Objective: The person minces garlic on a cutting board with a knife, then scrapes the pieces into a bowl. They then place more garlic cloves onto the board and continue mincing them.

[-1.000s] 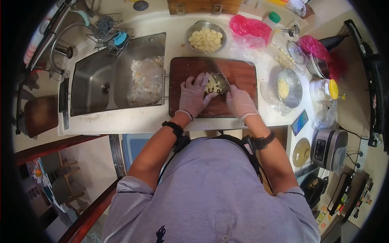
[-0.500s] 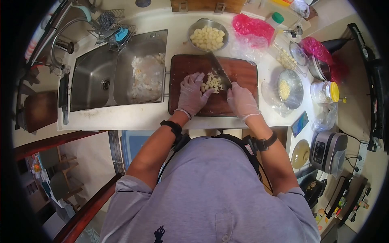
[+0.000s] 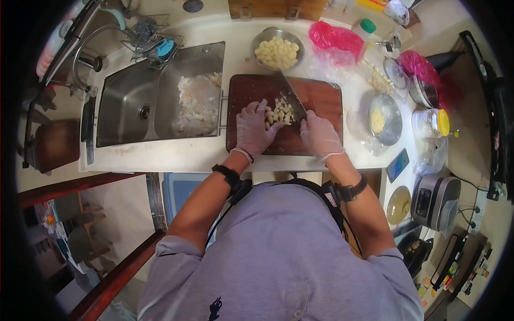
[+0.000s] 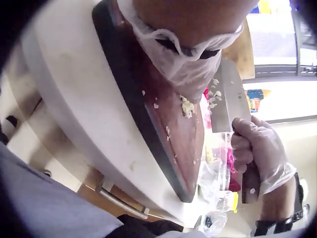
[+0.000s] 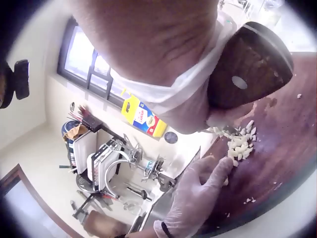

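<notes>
A wooden cutting board (image 3: 321, 93) carries a small pile of chopped garlic (image 3: 281, 111). My gloved left hand (image 3: 252, 131) is at the pile's left side, thumb and fingers reaching around its edge. Seen from the right wrist, the left thumb is right at the pieces. My gloved right hand (image 3: 321, 134) grips the dark handle (image 5: 250, 69) of a broad kitchen knife (image 3: 292, 96). The blade angles up and away along the pile's right side, with bits of garlic stuck to its face (image 4: 230, 96) in the left wrist view.
Behind the board stands a metal bowl (image 3: 277, 36) of whole peeled cloves. On the right, a bowl (image 3: 393, 128) holds minced garlic, near a yellow-lidded jar (image 3: 443, 123). A double sink (image 3: 126, 91) with peelings lies left. Pink plastic bags (image 3: 334, 43) lie at the back.
My left hand has drawn slightly left from over the garlic, uncovering more of the pile. The knife has risen and tilted, its tip now nearer the bowl of cloves in the head view.
</notes>
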Motion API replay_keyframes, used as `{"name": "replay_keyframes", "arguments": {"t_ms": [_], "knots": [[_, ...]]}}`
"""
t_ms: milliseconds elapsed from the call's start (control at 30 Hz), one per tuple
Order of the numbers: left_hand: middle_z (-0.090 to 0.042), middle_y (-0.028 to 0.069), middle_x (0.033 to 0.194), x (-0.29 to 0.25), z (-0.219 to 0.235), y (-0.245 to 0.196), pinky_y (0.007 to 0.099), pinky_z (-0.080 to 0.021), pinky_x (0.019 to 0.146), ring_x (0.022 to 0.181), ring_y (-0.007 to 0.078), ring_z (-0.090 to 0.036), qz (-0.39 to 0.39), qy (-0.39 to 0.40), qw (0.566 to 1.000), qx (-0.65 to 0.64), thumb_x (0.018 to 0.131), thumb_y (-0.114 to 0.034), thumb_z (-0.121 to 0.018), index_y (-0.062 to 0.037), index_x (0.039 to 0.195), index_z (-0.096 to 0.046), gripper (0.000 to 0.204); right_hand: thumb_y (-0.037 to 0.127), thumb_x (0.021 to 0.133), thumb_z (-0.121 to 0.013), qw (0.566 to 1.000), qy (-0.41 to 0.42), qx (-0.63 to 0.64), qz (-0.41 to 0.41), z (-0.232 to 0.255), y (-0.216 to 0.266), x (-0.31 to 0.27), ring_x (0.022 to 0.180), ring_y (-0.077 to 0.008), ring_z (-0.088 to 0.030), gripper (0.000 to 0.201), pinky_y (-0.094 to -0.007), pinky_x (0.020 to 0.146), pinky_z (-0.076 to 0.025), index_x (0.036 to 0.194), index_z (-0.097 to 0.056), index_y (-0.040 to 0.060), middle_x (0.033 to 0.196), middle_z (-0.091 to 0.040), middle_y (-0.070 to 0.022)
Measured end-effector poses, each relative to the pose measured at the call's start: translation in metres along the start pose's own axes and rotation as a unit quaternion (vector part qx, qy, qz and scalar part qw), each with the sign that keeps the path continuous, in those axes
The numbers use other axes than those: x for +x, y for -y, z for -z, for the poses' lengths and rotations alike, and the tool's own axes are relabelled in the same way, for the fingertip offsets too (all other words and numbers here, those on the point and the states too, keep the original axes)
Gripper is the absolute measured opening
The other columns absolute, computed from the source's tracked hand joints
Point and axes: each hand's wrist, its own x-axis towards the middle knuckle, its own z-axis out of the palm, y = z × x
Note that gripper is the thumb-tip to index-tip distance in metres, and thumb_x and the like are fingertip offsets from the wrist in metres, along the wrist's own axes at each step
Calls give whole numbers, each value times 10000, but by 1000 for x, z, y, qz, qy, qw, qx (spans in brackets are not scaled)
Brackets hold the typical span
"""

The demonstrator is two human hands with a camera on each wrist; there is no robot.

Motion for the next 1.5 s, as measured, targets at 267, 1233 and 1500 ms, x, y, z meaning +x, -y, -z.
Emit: {"name": "replay_keyframes", "arguments": {"t_ms": [267, 1233, 1500], "knots": [[-504, 160, 1266, -9, 0, 13, 464, -397, 951, 1092, 345, -496, -25, 49, 998, -10, 883, -427, -690, -39, 1415, -479, 691, 162, 972, -491, 1000, 13, -6, 19, -31, 6, 1, 797, -454, -676, 239, -548, 746, -534, 1039, -576, -51, 789, -675, -286], [-528, 182, 1252, -7, -13, 13, 475, -402, 995, 1146, 372, -495, -32, 0, 990, -139, 860, -291, -747, -58, 1315, -528, 556, 162, 964, -500, 1000, 24, 3, 3, -30, 8, -3, 817, -476, -671, 209, -557, 766, -528, 1010, -567, -31, 812, -670, -306], [-531, 191, 1235, -5, -13, 12, 475, -407, 1000, 1149, 375, -509, -5, -28, 983, -180, 851, -278, -759, -33, 1259, -535, 527, 168, 973, -483, 1000, -11, 13, 26, -24, 8, -1, 800, -472, -672, 225, -557, 756, -531, 1009, -570, -37, 786, -667, -302]]}}
